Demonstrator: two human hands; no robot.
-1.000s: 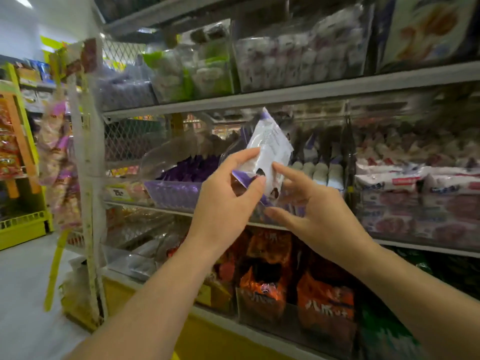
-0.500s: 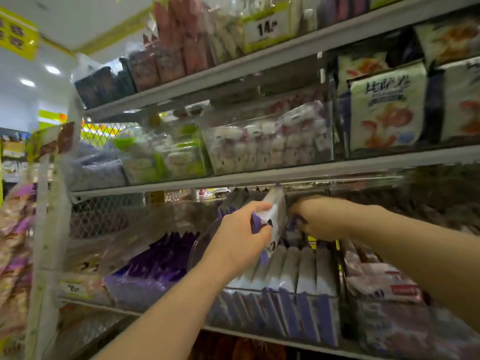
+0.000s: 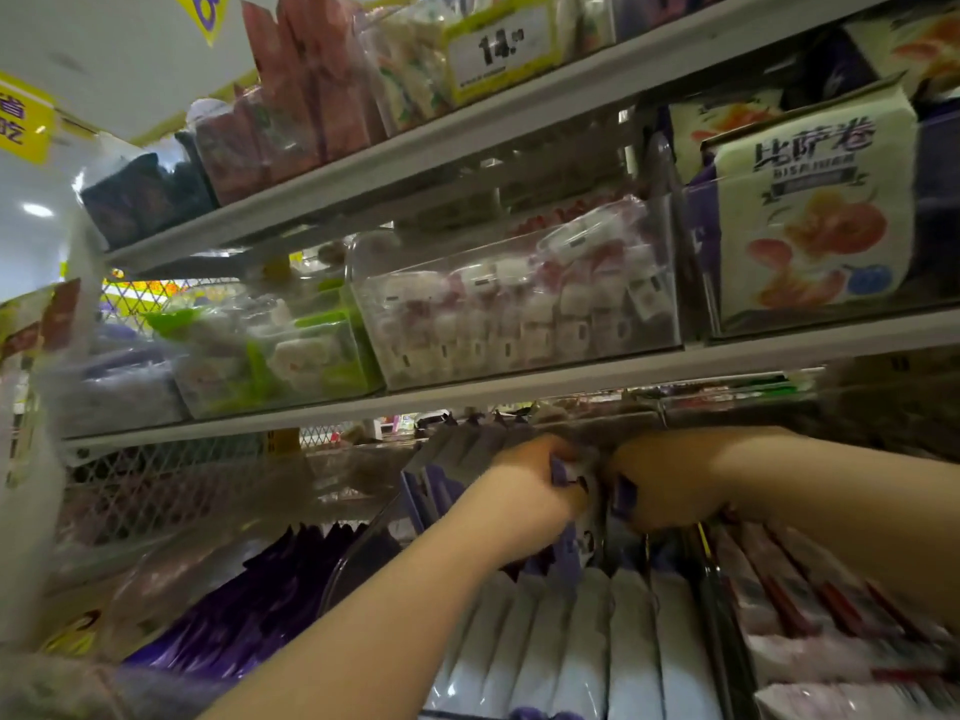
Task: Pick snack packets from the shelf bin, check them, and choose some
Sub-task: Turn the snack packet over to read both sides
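Head view, left hand [image 3: 537, 493] pinching upright packet [image 3: 570, 550]

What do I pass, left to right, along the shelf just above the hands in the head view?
Clear bin of lilac packets, clear bin of green-and-white packets, clear bin of white-and-pink packets, white pack with orange print.

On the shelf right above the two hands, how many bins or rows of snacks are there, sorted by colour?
Pale purple bin, blurred: 1
Green-and-white bin: 1
Pink-and-white bin: 1
Row of white bags with an orange picture: 1
Total: 4
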